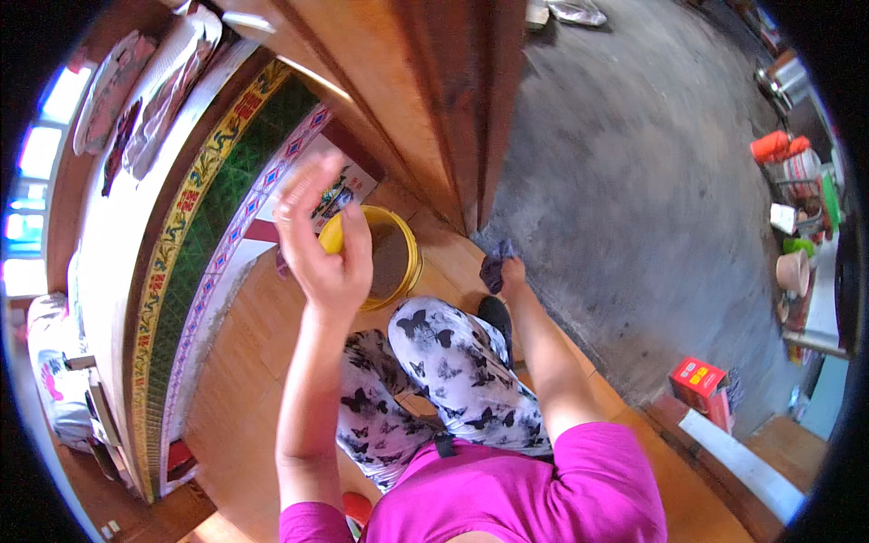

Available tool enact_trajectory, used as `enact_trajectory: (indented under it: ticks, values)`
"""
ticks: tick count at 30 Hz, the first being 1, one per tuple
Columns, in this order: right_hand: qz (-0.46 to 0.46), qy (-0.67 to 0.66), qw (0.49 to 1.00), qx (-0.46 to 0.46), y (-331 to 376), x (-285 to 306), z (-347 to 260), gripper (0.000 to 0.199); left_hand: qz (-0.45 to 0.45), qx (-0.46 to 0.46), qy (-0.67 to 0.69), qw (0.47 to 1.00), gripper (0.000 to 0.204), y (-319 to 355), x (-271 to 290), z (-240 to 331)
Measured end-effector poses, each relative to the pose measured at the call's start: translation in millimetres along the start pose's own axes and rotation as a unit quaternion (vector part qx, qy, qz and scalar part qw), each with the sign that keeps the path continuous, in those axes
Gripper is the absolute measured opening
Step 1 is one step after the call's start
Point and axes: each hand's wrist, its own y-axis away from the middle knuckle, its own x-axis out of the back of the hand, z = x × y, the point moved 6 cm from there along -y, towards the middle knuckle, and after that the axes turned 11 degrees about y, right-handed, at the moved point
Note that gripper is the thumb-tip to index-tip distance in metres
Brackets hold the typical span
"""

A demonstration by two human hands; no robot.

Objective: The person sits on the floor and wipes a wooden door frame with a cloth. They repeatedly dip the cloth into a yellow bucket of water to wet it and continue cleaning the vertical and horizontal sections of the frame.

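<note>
My left hand [323, 237] is raised in front of the yellow bucket [415, 262], its fingers apart and slightly blurred. Something yellow [331, 235] shows between thumb and fingers; whether it is part of the bucket behind is unclear. Greyish-brown water [389, 262] seems to fill the bucket, which stands on the tan floor. Lower right of the wooden door [444, 109], my right hand [513, 274] is closed on a dark purple cloth [493, 265], low down by the line where tan floor meets grey floor.
A tiled platform side [204, 204] curves along the left, with folded bedding [176, 86] on top. Grey concrete floor [625, 181] spreads beyond the door. A red box [698, 382] and a cluttered shelf with a beige cup [793, 272] are at right. My bent knees [430, 335] fill the centre.
</note>
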Motion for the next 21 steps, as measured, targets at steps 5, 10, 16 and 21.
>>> enact_trajectory:
  ticks: [5,10,16,21]
  values:
    - [0.015,-0.01,0.998,-0.055,-8,-41,42,0.022,0.015,0.264,-0.03,0.964,0.026,106,11,-58]
    - [-0.042,-0.151,0.983,-0.094,-112,-44,46,0.04,0.003,0.243,0.023,0.97,0.018,64,4,-59]
    - [-0.133,-0.175,0.964,-0.148,-53,-132,7,0.039,0.015,0.283,-0.018,0.959,0.015,101,44,-50]
    - [0.006,-0.072,0.98,-0.186,3,-98,-62,0.023,0.047,0.283,0.007,0.958,0.012,98,54,-49]
